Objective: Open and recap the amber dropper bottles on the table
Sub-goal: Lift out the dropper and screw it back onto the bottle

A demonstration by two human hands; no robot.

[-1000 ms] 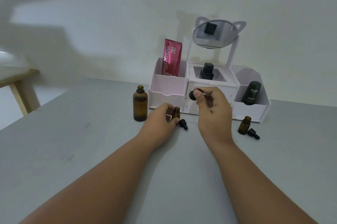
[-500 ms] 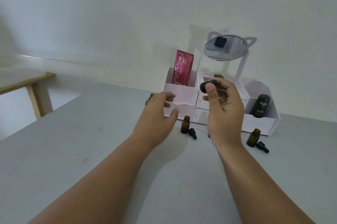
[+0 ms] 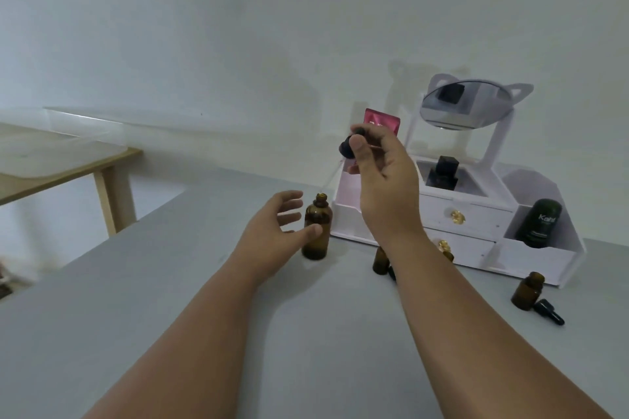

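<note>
A tall amber bottle [image 3: 317, 228] stands uncapped on the grey table [image 3: 170, 282]. My left hand [image 3: 277, 231] is open beside it, thumb just touching its side. My right hand [image 3: 381, 176] is raised above and to the right, shut on a black dropper cap [image 3: 346, 148] whose thin glass pipette slants down toward the bottle's mouth. A small amber bottle [image 3: 380, 260] stands partly behind my right wrist. Another small uncapped amber bottle [image 3: 527, 291] stands at the right with its black dropper cap [image 3: 548, 311] lying beside it.
A white cosmetics organizer [image 3: 476, 224] with drawers and a round mirror [image 3: 466, 105] stands at the back, holding a pink tube [image 3: 381, 120], a black bottle [image 3: 444, 173] and a dark green container [image 3: 541, 222]. A wooden table [image 3: 68, 159] is at the left.
My left hand let go of the small bottle and moved left to the tall bottle. My right hand rose with the dropper cap. The camera view shifted left.
</note>
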